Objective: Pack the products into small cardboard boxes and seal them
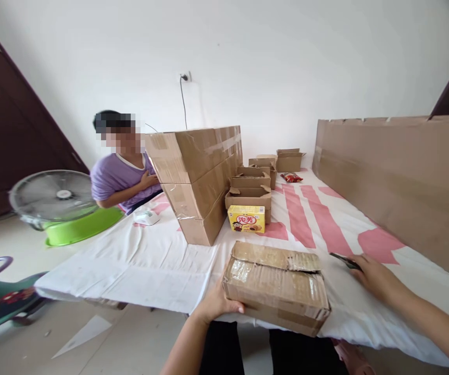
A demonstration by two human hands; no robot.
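A brown cardboard box (275, 284) with clear tape on it lies at the table's near edge, in front of me. Its top flap along the far side is slightly lifted, with a ragged, torn edge. My left hand (219, 304) grips the box's near left corner, thumb along the front side. To the right of the box, my right hand (373, 276) is closed around a slim dark pointed tool (347, 261), apart from the box and low over the cloth. What exact kind of tool it is, I cannot make out.
A yellow snack box (247, 219) stands before several open cartons (250, 198). Stacked taped boxes (197, 182) form a wall on the left; a tall cardboard panel (396, 182) borders the right. A red packet (291, 177) lies farther back. Beyond the stack sits another person (125, 177).
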